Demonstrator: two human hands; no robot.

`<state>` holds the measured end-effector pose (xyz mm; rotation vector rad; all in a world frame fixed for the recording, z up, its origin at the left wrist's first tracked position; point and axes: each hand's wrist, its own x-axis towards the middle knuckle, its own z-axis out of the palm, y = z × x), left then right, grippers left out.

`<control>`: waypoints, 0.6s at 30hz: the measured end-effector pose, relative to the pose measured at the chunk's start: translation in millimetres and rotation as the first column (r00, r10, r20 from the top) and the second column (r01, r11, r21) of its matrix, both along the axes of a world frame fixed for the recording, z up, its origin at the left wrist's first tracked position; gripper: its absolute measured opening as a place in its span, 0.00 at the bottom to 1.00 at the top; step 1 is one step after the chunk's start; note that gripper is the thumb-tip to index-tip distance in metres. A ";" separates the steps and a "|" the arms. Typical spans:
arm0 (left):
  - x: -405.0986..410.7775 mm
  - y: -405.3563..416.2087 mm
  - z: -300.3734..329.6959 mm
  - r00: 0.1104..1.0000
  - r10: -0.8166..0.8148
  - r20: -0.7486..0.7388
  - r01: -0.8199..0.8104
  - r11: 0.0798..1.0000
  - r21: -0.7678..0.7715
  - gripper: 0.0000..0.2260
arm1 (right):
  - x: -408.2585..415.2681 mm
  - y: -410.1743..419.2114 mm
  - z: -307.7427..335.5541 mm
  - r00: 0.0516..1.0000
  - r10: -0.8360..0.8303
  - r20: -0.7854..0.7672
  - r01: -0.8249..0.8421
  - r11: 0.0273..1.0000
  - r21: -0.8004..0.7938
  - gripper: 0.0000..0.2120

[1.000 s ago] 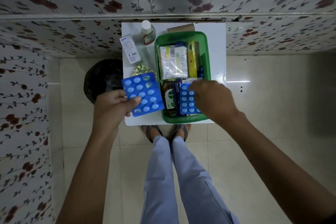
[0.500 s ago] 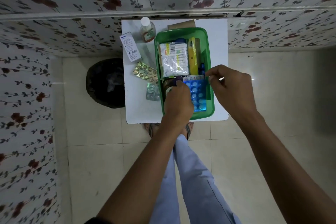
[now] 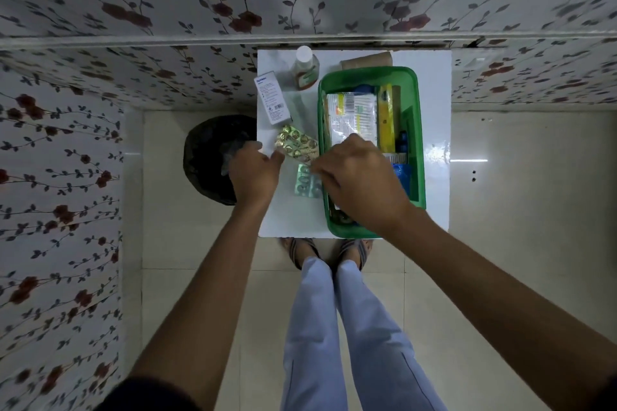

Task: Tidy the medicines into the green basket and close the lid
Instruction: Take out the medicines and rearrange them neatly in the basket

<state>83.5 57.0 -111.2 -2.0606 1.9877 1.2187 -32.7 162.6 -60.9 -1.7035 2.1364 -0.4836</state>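
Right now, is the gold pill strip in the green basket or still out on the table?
Out. The gold pill strip lies on the white table, left of the green basket.

A home, by the look of it: floral wallpaper (image 3: 100, 160) on the walls, pale floor tiles (image 3: 500, 210), a small white desk (image 3: 434, 103) bearing household medicines, a black bin (image 3: 207, 157) beside it.

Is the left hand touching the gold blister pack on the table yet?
Touching. The head view shows the left hand's fingertip meeting the near corner of the gold blister pack, no table showing between them.
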 end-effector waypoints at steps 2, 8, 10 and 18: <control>-2.8 -5.0 -14.5 1.000 -0.026 -0.008 0.026 0.999 0.019 0.17 | 4.9 -9.4 -9.0 0.983 0.127 -0.130 -0.120 0.991 0.055 0.08; 11.2 -14.2 -17.8 0.992 0.063 -0.112 -0.054 0.995 0.085 0.07 | -2.8 -36.7 -12.2 0.892 0.346 -0.289 -0.282 0.928 0.242 0.09; 28.8 -12.0 -9.2 0.982 0.129 -0.138 -0.117 0.989 0.091 0.06 | 1.3 -46.2 -15.6 0.842 0.459 -0.283 -0.369 0.873 0.318 0.10; 81.8 -11.5 2.0 0.943 0.271 -0.194 -0.267 0.963 0.048 0.03 | 45.1 -64.2 -33.1 0.591 0.760 -0.271 -0.374 0.556 0.742 0.16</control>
